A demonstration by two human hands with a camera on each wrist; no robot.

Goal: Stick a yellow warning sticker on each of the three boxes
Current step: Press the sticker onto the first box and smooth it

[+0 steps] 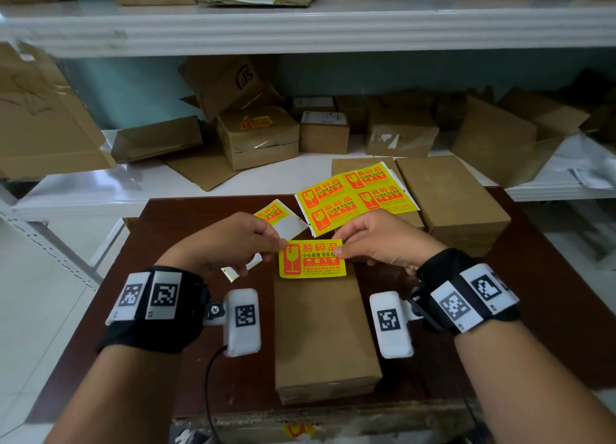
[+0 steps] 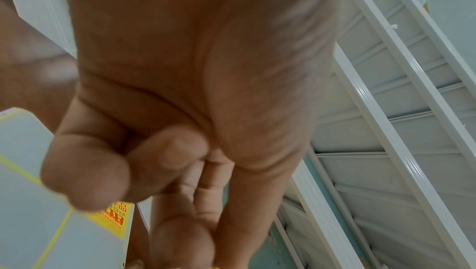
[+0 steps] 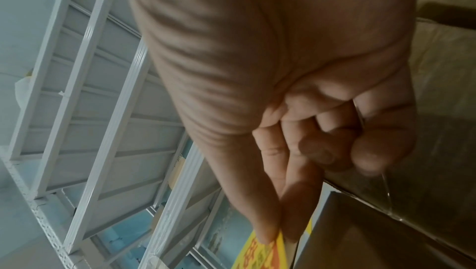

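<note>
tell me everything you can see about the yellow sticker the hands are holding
The yellow sticker is a thin, glossy-looking rectangle, printed with an orange panel showing a broken wine glass at its left, orange and black Chinese characters, small pictograms and an orange strip below. It is held face up and roughly level over the far end of the nearest box. The left hand pinches its upper left corner and the right hand its upper right edge. It looks flat, with no visible creases.

You wear black wrist wraps with square-patterned white tags, a white pod inside each wrist; a black cable, perhaps its lead.
</note>
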